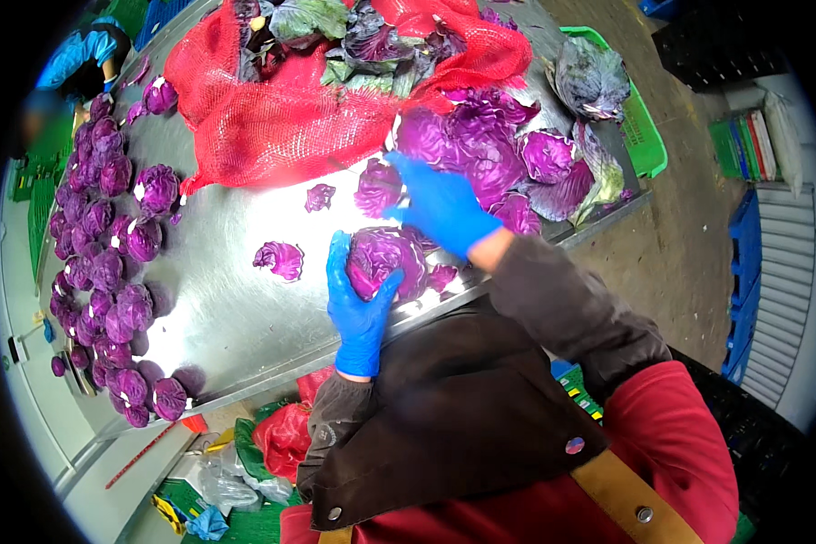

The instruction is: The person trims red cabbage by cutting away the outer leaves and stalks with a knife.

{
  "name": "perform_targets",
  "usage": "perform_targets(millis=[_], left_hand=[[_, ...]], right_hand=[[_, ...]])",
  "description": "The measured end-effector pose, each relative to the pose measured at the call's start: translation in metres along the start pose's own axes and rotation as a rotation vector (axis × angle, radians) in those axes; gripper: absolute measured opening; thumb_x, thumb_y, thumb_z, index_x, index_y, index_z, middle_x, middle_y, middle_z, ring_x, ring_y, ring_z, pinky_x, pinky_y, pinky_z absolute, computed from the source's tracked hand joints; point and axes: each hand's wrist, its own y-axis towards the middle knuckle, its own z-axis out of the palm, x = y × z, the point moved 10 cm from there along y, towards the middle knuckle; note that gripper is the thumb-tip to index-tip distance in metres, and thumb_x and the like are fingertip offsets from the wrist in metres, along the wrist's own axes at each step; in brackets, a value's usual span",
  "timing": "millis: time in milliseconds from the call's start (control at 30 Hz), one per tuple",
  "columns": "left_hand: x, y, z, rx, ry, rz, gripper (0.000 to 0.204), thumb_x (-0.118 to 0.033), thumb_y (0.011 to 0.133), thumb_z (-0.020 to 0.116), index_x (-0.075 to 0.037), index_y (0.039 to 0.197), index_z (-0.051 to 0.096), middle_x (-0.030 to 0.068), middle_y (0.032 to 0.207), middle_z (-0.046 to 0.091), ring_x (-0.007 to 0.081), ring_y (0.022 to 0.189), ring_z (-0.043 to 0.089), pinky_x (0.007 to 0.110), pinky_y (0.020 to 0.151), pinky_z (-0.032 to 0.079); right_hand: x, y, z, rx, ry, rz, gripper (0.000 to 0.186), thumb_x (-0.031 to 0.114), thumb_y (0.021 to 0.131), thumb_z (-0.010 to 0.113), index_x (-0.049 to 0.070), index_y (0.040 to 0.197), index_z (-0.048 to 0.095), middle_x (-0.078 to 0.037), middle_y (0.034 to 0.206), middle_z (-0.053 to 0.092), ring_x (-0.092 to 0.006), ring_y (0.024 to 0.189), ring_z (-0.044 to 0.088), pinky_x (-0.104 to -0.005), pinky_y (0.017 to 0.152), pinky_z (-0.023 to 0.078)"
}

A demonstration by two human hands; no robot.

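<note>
My left hand (358, 308), in a blue glove, cups a red cabbage head (394, 258) near the front edge of the metal table (245, 349). Its thumb and fingers press against the cabbage's left side. Just above the cabbage is my right hand (444, 204), also gloved in blue and smeared by motion. A loose purple leaf (378, 188) lies beside its fingers; whether they grip it or anything else cannot be made out. Large purple outer leaves (480, 150) are heaped beyond the right hand. Smaller leaf pieces (281, 260) are scattered left of the cabbage.
Several trimmed cabbage heads (107, 269) line the table's left side. A red mesh sack (263, 136) with leafy cabbages lies across the far part. A green crate (642, 136) stands off the right edge. Another person's blue sleeve (68, 59) shows at far left.
</note>
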Motion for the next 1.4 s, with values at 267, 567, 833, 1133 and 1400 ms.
perform_targets(millis=[267,567,833,1133,1400], left_hand=[[-0.014,0.000,0.000,-0.016,-0.226,-0.061,0.108,-0.017,0.069,0.088,-0.005,0.153,0.022,0.0127,0.155,0.032,0.0251,0.134,0.043,0.038,0.109,0.039],[-0.026,0.003,0.008,0.077,0.164,-0.023,0.085,-0.031,0.062,0.091,-0.006,0.131,0.049,0.0138,0.123,0.053,0.0295,0.114,0.056,0.040,0.098,0.047],[0.002,0.001,-0.004,0.091,0.117,-0.036,0.089,-0.031,0.068,0.087,-0.005,0.142,0.044,0.0171,0.140,0.048,0.0297,0.129,0.049,0.041,0.106,0.043],[0.081,-0.059,-0.003,-0.041,-1.283,-0.811,0.075,-0.058,0.091,0.056,-0.010,0.147,0.038,0.0160,0.144,0.046,0.0351,0.125,0.052,0.056,0.099,0.046],[0.010,-0.020,-0.063,-0.031,0.182,-0.120,0.095,-0.036,0.075,0.084,0.000,0.146,0.033,0.0190,0.146,0.038,0.0322,0.134,0.042,0.046,0.109,0.040]], right_hand=[[0.082,-0.010,0.015,0.052,0.170,-0.402,0.050,0.032,0.091,0.062,0.019,0.137,0.049,-0.013,0.105,0.069,-0.0320,0.082,0.069,-0.0438,0.061,0.053],[0.007,-0.005,0.054,0.141,0.115,-0.125,0.054,0.050,0.083,0.066,0.013,0.122,0.064,-0.018,0.111,0.068,-0.0378,0.099,0.065,-0.0467,0.085,0.052],[-0.039,0.005,0.068,0.085,-0.013,0.016,0.025,0.032,0.085,0.063,0.009,0.091,0.068,-0.019,0.088,0.068,-0.0390,0.083,0.066,-0.0500,0.072,0.051],[0.036,-0.030,0.017,0.067,0.319,-0.062,0.055,0.041,0.085,0.069,0.013,0.129,0.052,-0.016,0.101,0.066,-0.0354,0.083,0.066,-0.0462,0.071,0.052],[0.031,-0.022,0.056,0.362,0.639,0.042,0.079,0.044,0.074,0.080,0.015,0.141,0.050,-0.020,0.122,0.063,-0.0347,0.112,0.062,-0.0400,0.096,0.049]])
